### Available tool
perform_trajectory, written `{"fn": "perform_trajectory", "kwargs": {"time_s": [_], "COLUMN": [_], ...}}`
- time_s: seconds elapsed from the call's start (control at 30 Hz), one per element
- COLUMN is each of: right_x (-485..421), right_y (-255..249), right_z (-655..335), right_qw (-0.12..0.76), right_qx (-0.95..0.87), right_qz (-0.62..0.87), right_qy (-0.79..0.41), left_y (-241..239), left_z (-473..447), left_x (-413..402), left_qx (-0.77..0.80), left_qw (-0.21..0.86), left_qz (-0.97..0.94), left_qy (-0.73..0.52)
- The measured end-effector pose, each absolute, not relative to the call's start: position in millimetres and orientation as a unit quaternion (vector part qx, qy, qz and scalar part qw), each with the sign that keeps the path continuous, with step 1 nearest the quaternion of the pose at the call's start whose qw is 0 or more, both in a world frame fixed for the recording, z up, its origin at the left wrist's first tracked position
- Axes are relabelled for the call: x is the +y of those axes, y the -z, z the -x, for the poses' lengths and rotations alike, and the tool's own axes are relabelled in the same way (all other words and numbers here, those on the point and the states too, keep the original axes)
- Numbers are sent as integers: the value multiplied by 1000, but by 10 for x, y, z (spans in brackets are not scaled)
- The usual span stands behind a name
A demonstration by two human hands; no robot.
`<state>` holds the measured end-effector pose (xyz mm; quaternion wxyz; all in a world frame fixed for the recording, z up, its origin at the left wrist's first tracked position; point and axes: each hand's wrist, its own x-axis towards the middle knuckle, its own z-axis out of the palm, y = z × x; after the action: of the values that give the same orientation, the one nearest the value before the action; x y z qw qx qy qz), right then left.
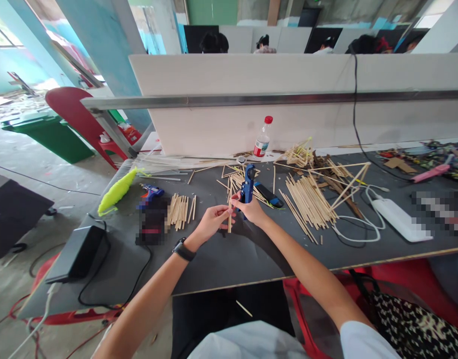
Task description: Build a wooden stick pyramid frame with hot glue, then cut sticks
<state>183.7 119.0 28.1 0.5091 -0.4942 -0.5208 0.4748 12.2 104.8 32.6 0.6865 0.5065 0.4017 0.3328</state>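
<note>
In the middle of the table, my left hand (215, 219), with a dark watch on its wrist, pinches a thin wooden stick (229, 215) held upright. My right hand (249, 207) is wrapped around a blue hand tool (247, 185) with a dark round part at its top; its exact kind is unclear. My right fingertips come up against the same stick. Loose sticks (234, 184) lie just behind my hands. To the left is a short row of cut sticks (180, 210), and to the right a larger pile of longer sticks (307, 199).
A clear bottle with a red cap (262, 137) stands at the back. A stick frame (350, 184), white power bank (402, 219) and cables lie right. At left are a yellow-green pouch (118, 192), blue tool (151, 193) and black box (77, 253). A white partition (214, 75) rises behind.
</note>
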Motion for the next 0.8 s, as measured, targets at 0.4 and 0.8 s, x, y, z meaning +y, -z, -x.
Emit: {"fn": "perform_trajectory", "kwargs": {"time_s": [0.4, 0.8], "right_x": [1233, 1225], "right_y": [-479, -516], "right_z": [-2270, -2405], "right_qw": [394, 192], "right_qx": [-632, -736], "right_qz": [615, 625], "right_qy": [-260, -174], "left_y": [-308, -349], "left_z": [1, 99], "left_x": [1162, 1232], "left_qx": [437, 418], "left_qw": [615, 615], "left_qz": [-561, -548], "left_qy": [-342, -383]}}
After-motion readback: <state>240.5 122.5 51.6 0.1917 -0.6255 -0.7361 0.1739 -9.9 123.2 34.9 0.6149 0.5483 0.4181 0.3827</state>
